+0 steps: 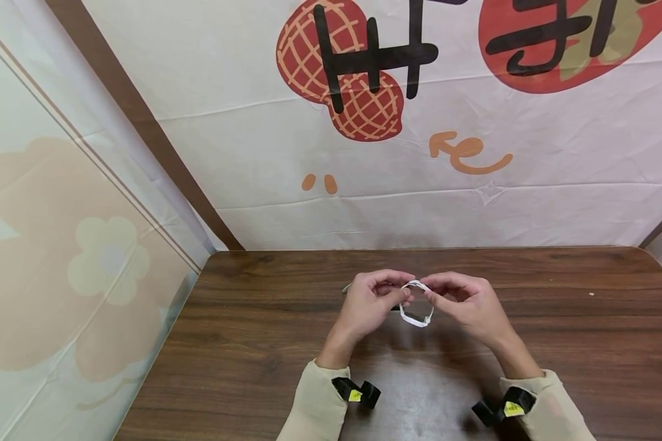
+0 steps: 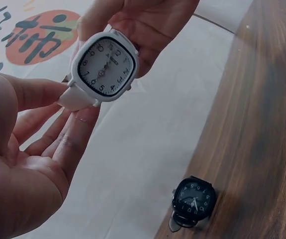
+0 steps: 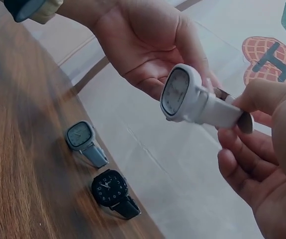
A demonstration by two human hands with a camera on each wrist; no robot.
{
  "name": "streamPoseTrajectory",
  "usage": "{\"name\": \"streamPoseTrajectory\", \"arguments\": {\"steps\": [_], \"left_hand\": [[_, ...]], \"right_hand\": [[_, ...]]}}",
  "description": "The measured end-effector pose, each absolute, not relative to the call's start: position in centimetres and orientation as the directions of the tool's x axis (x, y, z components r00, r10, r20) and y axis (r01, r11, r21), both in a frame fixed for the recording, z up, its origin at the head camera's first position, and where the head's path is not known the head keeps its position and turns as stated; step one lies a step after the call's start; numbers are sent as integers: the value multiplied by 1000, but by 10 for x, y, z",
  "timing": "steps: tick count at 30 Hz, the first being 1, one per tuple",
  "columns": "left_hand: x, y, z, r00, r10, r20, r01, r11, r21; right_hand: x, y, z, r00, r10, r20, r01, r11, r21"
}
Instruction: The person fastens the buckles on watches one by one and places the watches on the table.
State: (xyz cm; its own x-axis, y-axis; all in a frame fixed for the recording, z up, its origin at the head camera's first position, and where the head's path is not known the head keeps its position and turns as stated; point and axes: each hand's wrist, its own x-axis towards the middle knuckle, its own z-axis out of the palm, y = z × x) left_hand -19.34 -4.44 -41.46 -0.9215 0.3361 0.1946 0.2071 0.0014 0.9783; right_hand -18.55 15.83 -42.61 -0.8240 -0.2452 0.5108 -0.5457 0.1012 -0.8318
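A white wristwatch [image 1: 415, 320] with a rounded square case is held up above the table between both hands. My left hand [image 1: 368, 306] pinches one side of its strap between thumb and fingers, plain in the left wrist view, where the dial of the watch [image 2: 106, 67] faces the camera. My right hand [image 1: 471, 306] pinches the other strap part; in the right wrist view its thumb and fingers grip the strap near its end. A black watch [image 3: 110, 188] and a pale grey-blue watch [image 3: 80, 135] lie on the table below, mostly hidden behind my left hand in the head view.
The dark wooden table [image 1: 243, 343] ends at a white printed cloth backdrop [image 1: 243, 153]. Another cloth wall [image 1: 105, 257] runs along the left side. A tiny white speck [image 1: 591, 294] lies on the table at the right.
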Motion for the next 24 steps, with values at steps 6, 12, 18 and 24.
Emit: {"name": "streamPoseTrajectory", "arguments": {"steps": [6, 12, 18, 24], "left_hand": [[-192, -39, -417, -936, 295, 194, 207, 13, 978], [-193, -38, -419, -934, 289, 210, 227, 26, 974], [-192, -40, -418, -931, 302, 203, 227, 45, 973], [-193, -39, -421, -938, 295, 181, 212, 76, 974]], "right_hand": [[-189, 160, -430, -820, -257, 512, -555, 137, -820], [-188, 159, -429, -859, -265, 438, -483, 139, -864], [-188, 163, -427, -878, -268, 396, -446, 159, -881], [-190, 166, -428, -893, -258, 369, -417, 162, -895]]}}
